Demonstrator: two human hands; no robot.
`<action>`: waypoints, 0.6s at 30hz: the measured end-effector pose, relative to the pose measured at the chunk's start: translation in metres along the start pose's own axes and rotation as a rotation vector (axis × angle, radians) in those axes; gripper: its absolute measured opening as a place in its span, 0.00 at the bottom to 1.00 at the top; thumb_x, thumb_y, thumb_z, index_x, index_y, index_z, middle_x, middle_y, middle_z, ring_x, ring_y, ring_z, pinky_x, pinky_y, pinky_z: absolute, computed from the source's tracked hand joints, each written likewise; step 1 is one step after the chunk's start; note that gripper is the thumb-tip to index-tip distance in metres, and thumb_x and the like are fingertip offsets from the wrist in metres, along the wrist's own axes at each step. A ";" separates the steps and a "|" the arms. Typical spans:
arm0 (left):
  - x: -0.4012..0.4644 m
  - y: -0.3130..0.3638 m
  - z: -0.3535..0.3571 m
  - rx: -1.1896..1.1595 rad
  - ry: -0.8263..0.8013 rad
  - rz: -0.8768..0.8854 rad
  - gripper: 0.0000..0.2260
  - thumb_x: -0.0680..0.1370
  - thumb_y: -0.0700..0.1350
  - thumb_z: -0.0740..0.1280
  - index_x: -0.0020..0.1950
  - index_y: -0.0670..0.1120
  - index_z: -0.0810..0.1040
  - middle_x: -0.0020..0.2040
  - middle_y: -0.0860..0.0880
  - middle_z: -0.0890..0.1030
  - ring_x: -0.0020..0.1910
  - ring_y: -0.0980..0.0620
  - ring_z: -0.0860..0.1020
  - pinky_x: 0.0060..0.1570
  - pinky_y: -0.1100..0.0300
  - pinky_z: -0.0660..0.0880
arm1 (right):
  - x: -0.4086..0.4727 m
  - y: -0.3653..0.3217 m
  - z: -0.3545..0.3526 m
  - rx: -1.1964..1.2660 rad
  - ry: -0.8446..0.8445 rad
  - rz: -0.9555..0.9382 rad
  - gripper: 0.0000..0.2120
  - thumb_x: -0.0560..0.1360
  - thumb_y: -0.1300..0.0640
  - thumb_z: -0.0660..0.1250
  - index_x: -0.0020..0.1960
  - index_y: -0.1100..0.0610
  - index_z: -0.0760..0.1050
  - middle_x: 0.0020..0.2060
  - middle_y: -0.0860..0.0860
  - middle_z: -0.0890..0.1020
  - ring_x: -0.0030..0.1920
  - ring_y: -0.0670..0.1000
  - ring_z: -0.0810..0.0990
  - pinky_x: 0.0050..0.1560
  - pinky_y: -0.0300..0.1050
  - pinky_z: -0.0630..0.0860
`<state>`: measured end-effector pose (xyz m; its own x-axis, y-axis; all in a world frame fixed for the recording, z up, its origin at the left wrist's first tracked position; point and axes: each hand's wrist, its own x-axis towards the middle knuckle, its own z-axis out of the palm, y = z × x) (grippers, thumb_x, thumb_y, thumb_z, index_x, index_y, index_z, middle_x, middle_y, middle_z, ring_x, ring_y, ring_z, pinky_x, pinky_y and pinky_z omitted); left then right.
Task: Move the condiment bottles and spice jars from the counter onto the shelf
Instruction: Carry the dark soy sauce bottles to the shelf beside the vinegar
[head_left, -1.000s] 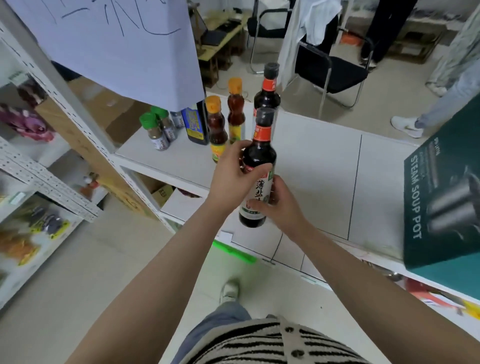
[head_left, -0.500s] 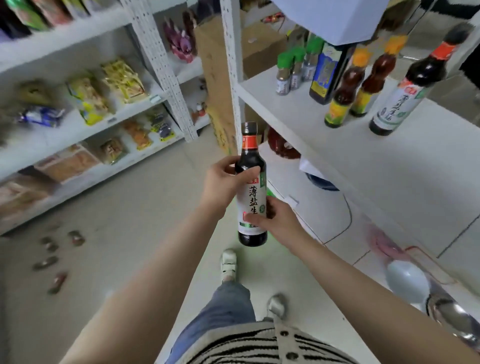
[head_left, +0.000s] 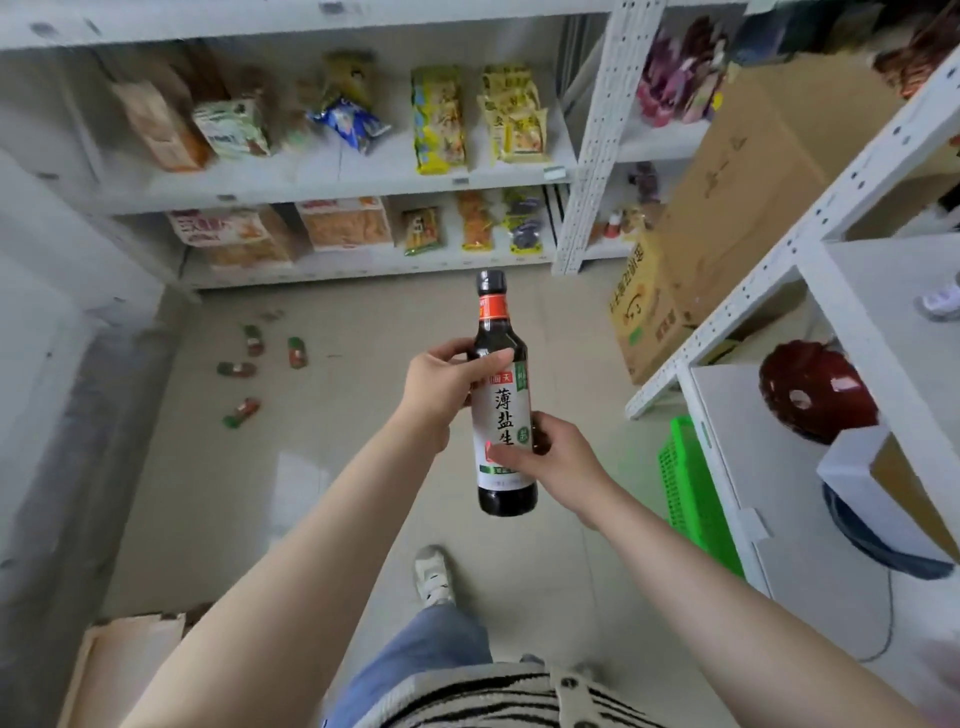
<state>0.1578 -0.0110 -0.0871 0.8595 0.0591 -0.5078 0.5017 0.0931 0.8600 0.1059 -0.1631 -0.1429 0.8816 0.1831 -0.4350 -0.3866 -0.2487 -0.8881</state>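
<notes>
Soy sauce bottle (head_left: 505, 410) upright in mid-air over floor, facing shelf (head_left: 332, 179) ahead. Left hand (head_left: 441, 384) wraps shoulder, steadying; right hand (head_left: 556, 452) grips lower body, bearing weight. Two-handed hold likely guards heavy glass during carry.

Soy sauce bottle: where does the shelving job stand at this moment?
Done: no condiment bottle or jar shows on the facing shelf, only snack packets. In hand: the soy sauce bottle is upright in mid-air, left hand gripping its shoulder, right hand gripping the label. Left: setting it down; the counter's other bottles are out of view.
</notes>
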 end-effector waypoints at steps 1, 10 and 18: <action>0.010 0.006 -0.018 -0.010 0.016 -0.003 0.20 0.68 0.43 0.78 0.58 0.43 0.80 0.46 0.45 0.85 0.41 0.50 0.84 0.40 0.61 0.79 | 0.015 -0.008 0.014 -0.006 -0.022 -0.002 0.18 0.65 0.49 0.77 0.52 0.50 0.79 0.47 0.48 0.85 0.49 0.51 0.83 0.55 0.53 0.79; 0.082 0.074 -0.161 -0.076 0.175 0.047 0.21 0.68 0.44 0.78 0.59 0.44 0.78 0.48 0.47 0.85 0.43 0.50 0.84 0.38 0.62 0.78 | 0.136 -0.102 0.120 -0.068 -0.207 -0.041 0.18 0.67 0.53 0.77 0.55 0.52 0.78 0.49 0.48 0.85 0.51 0.49 0.83 0.56 0.49 0.79; 0.169 0.116 -0.220 -0.160 0.300 0.056 0.22 0.67 0.46 0.77 0.60 0.45 0.79 0.49 0.46 0.85 0.48 0.47 0.84 0.51 0.52 0.80 | 0.252 -0.159 0.155 -0.143 -0.320 -0.064 0.18 0.66 0.53 0.77 0.55 0.54 0.79 0.49 0.50 0.85 0.52 0.51 0.83 0.58 0.53 0.78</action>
<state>0.3399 0.2285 -0.0844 0.8061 0.3559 -0.4727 0.4123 0.2351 0.8802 0.3471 0.0703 -0.1347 0.7646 0.4853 -0.4241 -0.2716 -0.3540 -0.8949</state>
